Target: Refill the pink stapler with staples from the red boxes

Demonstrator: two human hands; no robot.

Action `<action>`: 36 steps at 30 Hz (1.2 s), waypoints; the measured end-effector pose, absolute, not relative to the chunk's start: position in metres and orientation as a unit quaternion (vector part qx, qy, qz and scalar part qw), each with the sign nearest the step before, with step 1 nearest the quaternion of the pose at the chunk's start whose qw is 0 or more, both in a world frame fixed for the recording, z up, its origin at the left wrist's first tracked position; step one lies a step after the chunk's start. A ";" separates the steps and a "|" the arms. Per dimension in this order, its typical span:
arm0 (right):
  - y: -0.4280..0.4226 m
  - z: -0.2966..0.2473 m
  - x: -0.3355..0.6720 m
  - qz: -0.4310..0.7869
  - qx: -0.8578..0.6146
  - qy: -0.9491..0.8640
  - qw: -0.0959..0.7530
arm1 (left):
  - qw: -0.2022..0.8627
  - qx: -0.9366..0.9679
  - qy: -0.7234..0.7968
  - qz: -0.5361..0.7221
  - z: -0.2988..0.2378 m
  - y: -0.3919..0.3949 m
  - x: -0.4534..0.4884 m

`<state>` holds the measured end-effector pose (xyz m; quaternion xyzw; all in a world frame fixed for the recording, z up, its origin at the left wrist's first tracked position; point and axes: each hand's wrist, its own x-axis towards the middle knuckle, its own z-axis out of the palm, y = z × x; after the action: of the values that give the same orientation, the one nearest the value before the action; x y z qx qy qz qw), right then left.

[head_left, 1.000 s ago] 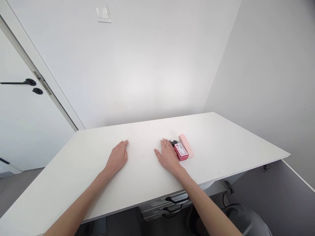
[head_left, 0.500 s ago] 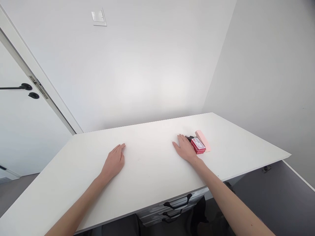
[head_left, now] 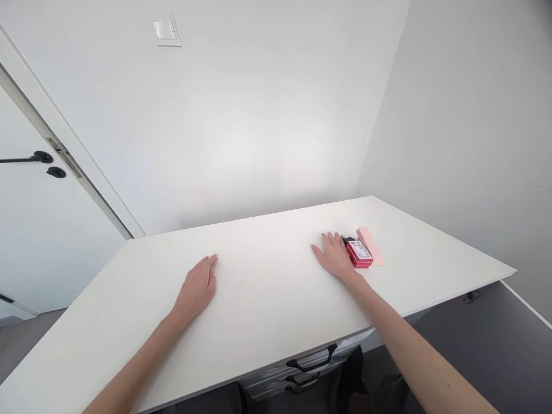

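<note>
My left hand [head_left: 198, 287] rests on the left part of the white tabletop [head_left: 263, 287], fingers stretched out, with nothing in it. On the right, my right hand [head_left: 334, 256] lies palm down with its fingers spread, its outer edge against a small group of things. That group has red-and-white small boxes [head_left: 360, 254], stacked, and a pale pink folded piece [head_left: 370, 246] just right of them. Behind the boxes, a black object [head_left: 346, 239] is partly hidden by my fingers, and I cannot make out its kind.
Below the table's front edge is a drawer unit with black handles [head_left: 313, 359]. A grey cabinet door [head_left: 483, 345] hangs open at lower right. White walls stand behind and to the right, with a light switch [head_left: 167, 31]. A white door [head_left: 34, 230] is on the left.
My right hand has slid to the right across the tabletop, and the boxes, the black object and the pink piece have shifted right with it. My left hand has barely moved.
</note>
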<state>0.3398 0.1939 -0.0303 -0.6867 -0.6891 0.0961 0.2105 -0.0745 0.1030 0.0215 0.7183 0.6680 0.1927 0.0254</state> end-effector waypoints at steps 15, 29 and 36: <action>0.177 -0.021 0.350 0.155 -0.647 -0.715 0.215 | 0.023 0.714 0.675 0.184 0.025 0.100 -0.072; 0.162 -0.017 0.365 0.214 -0.593 -0.727 0.272 | -0.001 0.734 0.663 0.149 0.018 0.072 -0.069; 0.159 -0.015 0.353 0.141 -0.564 -0.793 0.183 | -0.044 0.752 0.646 0.119 -0.001 0.021 -0.058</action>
<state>0.3527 0.1593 -0.0149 -0.5635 -0.7932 0.1408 0.1828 -0.0584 0.0209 -0.0007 0.7524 0.6463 0.1191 -0.0441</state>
